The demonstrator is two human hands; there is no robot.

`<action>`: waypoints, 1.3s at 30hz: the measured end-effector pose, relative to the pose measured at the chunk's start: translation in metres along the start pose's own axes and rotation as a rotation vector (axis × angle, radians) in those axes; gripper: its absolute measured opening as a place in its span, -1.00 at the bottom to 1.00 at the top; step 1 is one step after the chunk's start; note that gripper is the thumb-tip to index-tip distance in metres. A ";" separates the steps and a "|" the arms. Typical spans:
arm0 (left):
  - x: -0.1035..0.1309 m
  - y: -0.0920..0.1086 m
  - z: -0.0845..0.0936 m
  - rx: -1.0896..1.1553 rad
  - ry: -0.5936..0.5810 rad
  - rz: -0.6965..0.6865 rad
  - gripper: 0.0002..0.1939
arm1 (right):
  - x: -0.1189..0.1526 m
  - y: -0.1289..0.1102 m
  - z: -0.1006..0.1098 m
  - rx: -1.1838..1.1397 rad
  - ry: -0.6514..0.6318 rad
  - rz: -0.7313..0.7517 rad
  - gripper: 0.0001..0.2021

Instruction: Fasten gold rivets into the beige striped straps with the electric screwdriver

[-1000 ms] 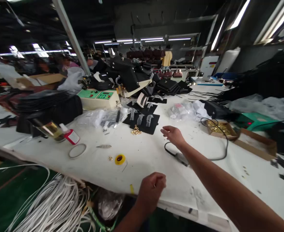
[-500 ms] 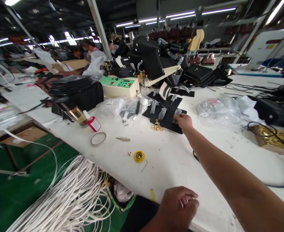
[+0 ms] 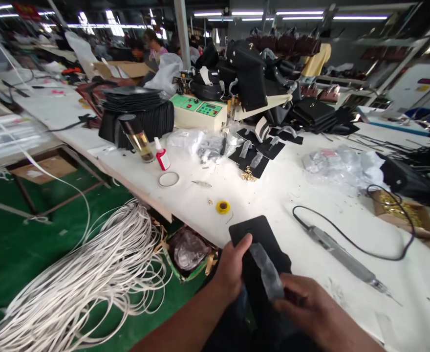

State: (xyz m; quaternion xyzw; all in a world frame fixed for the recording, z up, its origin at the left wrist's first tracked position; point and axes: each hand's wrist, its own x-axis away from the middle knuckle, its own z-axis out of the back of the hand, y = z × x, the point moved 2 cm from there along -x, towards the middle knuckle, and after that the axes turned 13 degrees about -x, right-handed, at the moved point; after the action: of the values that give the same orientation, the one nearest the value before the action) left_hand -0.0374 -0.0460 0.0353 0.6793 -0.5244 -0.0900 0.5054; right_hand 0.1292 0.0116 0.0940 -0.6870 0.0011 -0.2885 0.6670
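A flat black leather panel (image 3: 249, 226) with a strip of clear plastic film (image 3: 264, 269) across it is held over the front edge of the table. Gripping its left edge is my left hand (image 3: 232, 268), thumb on top. My right hand (image 3: 306, 303) has its fingers closed at the lower right, by the end of the film. The panel's lower part is dark and partly hidden. More black panels (image 3: 261, 170) with film-wrapped strips lie farther up the table, beside a small heap of gold hardware (image 3: 248, 174).
A corded grey rotary tool (image 3: 341, 254) lies at right, near a box of gold parts (image 3: 398, 210). Ahead are a yellow round item (image 3: 223, 207), a tape ring (image 3: 168, 179), a red bottle (image 3: 161, 155) and a control-panel machine (image 3: 200, 113). White cords (image 3: 90, 278) pile at lower left.
My right hand has brought one black panel from the group back to the table's front edge. My left hand has taken hold of it too. The view has shifted, revealing the rotary tool.
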 end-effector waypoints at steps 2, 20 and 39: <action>0.011 0.001 0.013 -0.072 0.037 0.018 -0.51 | 0.003 -0.001 -0.011 0.137 -0.096 -0.051 -0.79; 0.062 0.013 0.107 -0.347 0.293 -0.005 -0.57 | -0.265 -0.071 -0.047 1.002 0.249 0.381 -0.79; 0.066 0.032 0.101 -0.479 0.300 -0.139 -0.65 | -0.097 -0.040 -0.062 -0.030 0.448 0.617 -0.86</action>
State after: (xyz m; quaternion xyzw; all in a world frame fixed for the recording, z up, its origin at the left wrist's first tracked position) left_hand -0.0949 -0.1566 0.0397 0.5807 -0.3598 -0.1444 0.7158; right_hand 0.0080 -0.0036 0.0884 -0.5841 0.3579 -0.2168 0.6955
